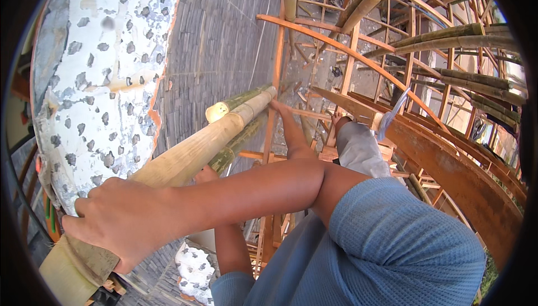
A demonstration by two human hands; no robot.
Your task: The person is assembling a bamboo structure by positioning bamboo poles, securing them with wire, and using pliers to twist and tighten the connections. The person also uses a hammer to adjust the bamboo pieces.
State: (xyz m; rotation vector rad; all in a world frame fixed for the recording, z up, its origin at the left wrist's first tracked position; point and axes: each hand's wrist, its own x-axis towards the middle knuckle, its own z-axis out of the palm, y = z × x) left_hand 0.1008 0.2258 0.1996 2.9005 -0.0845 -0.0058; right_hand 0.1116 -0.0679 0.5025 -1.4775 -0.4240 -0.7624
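Observation:
A pale bamboo pole (185, 157) slants from the lower left up to the middle of the view. My right hand (120, 219) reaches across my body and is closed over this pole near its lower-left end, beside a ringed joint. My left hand (206, 175) is mostly hidden behind my right forearm; the small part that shows is against the near side of the pole, and its grip is not visible. Two greener bamboo poles lie alongside: one (221, 110) with its cut end showing, another (238, 143) beneath.
On the left stands a white wall (120, 37) spotted with grey patches, beside grey stone cladding (216, 43). Wooden scaffolding (350, 54) and more bamboo (437, 40) spread on the right, above ground far below. A broad brown plank (448, 166) runs by my grey-trousered leg (361, 152).

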